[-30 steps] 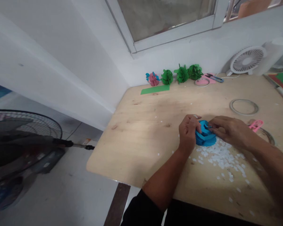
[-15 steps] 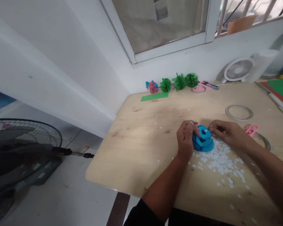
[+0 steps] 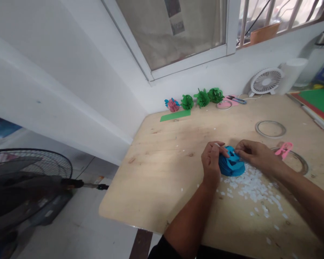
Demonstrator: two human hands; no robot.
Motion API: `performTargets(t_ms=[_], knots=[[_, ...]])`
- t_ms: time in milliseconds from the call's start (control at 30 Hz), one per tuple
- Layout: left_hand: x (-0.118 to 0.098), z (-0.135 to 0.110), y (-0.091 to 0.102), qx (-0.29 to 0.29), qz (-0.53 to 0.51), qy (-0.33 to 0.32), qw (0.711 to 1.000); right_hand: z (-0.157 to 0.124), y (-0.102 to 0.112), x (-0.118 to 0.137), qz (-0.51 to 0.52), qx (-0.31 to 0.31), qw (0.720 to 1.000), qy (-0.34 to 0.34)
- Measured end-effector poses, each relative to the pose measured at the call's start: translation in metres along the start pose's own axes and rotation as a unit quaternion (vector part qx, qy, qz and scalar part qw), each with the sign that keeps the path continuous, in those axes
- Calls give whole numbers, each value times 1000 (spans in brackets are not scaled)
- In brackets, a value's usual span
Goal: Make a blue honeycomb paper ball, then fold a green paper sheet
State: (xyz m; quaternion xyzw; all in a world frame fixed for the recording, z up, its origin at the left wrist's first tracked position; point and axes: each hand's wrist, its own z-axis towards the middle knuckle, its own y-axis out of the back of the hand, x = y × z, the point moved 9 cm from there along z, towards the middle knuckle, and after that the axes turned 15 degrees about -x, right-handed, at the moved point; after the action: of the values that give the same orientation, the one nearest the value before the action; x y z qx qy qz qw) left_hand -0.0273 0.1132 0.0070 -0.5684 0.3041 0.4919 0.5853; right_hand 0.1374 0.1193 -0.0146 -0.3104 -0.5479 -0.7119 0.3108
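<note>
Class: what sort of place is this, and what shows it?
Probably a home craft corner: a wooden table under a window, paper flowers along the wall, white scraps beside a blue paper piece.

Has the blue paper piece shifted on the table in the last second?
No. The blue paper piece keeps its place near-left of the tape ring and beside the white scraps; only the view has tilted.

Left hand (image 3: 212, 162) covers blue paper piece's (image 3: 232, 166) edge — floor fan (image 3: 29, 181) blurred.
</note>
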Motion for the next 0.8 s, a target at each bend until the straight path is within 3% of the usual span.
performTargets(t_ms=[267,400,467,633,800], knots=[[1,-3,0,4,-15,-2,1000,-3,-1,0,-18,-41,999,-24],[4,-1,7,-41,-27,14,999,-5,-4,-5,25,-43,998,-45],[11,1,14,-83,-27,47,995,-6,-8,-7,50,-35,997,-50],[42,-2,22,-143,-38,201,968,-6,-19,-15,121,-27,989,-85],[49,-1,18,-140,-40,232,962,-10,-21,0,159,-28,984,-72]])
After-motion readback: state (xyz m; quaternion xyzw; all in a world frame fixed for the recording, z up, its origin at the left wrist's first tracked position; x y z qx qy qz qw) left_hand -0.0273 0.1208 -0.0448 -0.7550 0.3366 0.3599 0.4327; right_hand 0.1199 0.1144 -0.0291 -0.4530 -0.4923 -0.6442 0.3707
